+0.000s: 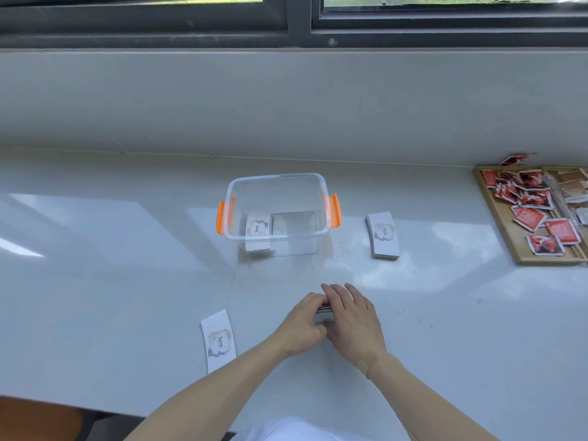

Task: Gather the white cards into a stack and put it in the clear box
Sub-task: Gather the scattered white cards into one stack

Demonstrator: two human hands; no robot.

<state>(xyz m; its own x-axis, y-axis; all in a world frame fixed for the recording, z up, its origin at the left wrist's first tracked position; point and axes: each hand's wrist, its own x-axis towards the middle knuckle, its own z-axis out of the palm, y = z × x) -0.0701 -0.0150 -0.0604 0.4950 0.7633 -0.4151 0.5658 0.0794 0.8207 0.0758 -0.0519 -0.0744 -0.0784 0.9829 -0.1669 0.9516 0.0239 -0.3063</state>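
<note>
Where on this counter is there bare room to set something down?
Widest: left of the clear box, above the loose card. Also between the right-hand stack and the hands. Crowded: far right, where the wooden tray holds red packets.

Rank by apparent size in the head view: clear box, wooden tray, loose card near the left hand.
1. Clear box
2. Wooden tray, though cut off at the edge, so unsure
3. Loose card
</note>
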